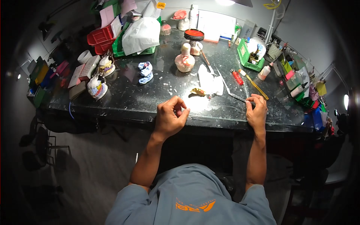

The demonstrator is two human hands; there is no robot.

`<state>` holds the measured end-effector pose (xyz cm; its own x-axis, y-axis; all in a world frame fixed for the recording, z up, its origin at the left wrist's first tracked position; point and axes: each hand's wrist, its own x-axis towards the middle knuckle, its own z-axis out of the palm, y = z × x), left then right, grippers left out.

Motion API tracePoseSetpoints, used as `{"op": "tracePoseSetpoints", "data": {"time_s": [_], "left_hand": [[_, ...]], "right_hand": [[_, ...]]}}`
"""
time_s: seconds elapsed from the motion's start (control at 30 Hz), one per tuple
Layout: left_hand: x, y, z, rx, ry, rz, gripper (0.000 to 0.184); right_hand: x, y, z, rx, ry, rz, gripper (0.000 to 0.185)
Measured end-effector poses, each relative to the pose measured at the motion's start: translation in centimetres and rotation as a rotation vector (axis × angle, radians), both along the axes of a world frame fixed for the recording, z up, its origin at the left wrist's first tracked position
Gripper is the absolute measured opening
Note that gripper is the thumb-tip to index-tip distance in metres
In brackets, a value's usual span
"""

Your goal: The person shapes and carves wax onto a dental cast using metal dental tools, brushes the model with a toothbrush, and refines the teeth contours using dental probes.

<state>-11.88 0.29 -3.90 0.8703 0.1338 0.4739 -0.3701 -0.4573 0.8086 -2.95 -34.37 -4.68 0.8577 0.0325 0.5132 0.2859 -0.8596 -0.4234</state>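
Note:
My left hand [170,116] is held over the bench's front edge with its fingers curled together; what they hold, if anything, is too small to make out. My right hand [257,112] rests near the edge, fingers pinched at the lower end of a thin metal tool [236,96]. Between the hands, under bright light, lies a small gold and reddish piece [198,92], beside a crumpled white tissue [212,81]. A red lighter-like object [237,78] and a yellow-handled tool [257,86] lie beyond my right hand. Farther back stands a stained round burner-like bottle [185,60].
A dark bench [131,95] bears dental-type models [97,88] at left and a blue-white model [145,72]. A jar with a red top [194,35] stands behind. Green bins [249,62] and a small bottle [264,72] are at right; red bins [101,39] stand back left.

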Motion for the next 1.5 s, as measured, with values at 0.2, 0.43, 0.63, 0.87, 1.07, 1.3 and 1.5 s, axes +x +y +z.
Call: {"op": "tracePoseSetpoints", "data": {"time_s": [0.2, 0.43, 0.63, 0.87, 1.07, 1.3, 1.5], "left_hand": [[-0.3, -0.1, 0.5, 0.031, -0.026, 0.017, 0.015], [-0.2, -0.1, 0.4, 0.041, -0.023, 0.005, 0.015], [-0.2, -0.1, 0.4, 0.048, -0.033, 0.01, 0.015], [-0.1, -0.3, 0.1, 0.049, -0.054, 0.02, 0.015], [-0.3, -0.3, 0.1, 0.075, -0.048, 0.029, 0.017], [-0.2, -0.5, 0.2, 0.093, -0.065, 0.038, 0.015], [-0.2, -0.6, 0.2, 0.091, -0.05, 0.045, 0.016]], "right_hand": [[0.1, 0.3, -0.2, -0.024, -0.003, 0.004, 0.008], [-0.3, 0.4, 0.4, -0.031, 0.015, 0.012, 0.006], [-0.4, 0.2, 0.4, -0.015, 0.007, 0.021, 0.006], [-0.9, -0.1, 0.9, 0.15, -0.082, 0.085, 0.005], [-0.3, -1.4, -0.8, 0.721, -0.137, 0.075, 0.007], [0.5, -2.8, -1.9, 1.223, -0.277, 0.169, 0.007], [-0.3, -2.2, -0.9, 1.22, -0.201, 0.068, 0.009]]}}
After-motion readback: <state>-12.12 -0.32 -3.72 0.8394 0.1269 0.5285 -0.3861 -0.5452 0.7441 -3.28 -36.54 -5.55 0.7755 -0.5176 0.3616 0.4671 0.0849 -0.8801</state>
